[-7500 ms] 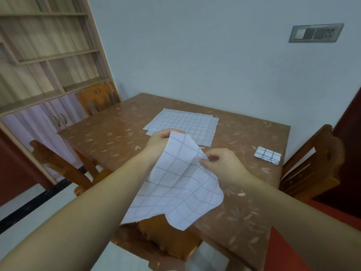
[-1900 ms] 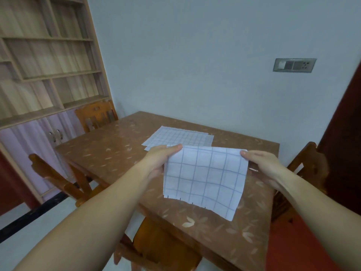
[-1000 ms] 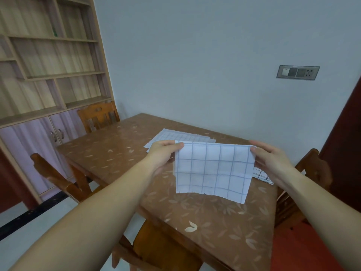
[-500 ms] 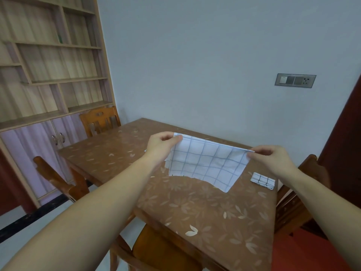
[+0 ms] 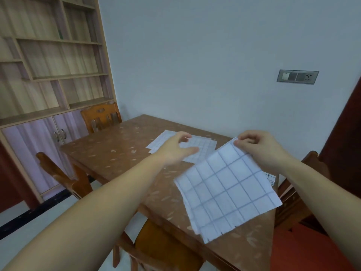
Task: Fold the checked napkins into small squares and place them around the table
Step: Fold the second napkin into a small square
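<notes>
Fingers of your right hand pinch the top corner of the white blue-checked cloth napkin, dangling doubled over the brown wooden table; your left hand hovers empty and slack. Folding looks midway: regrip, halve again.

Shelf unit; chair; wall skt.

Held napkin: white with blue-grey check; desk: glossy brown with pale leaf motifs; chairs: orange-brown wood; wall: pale blue-grey.
</notes>
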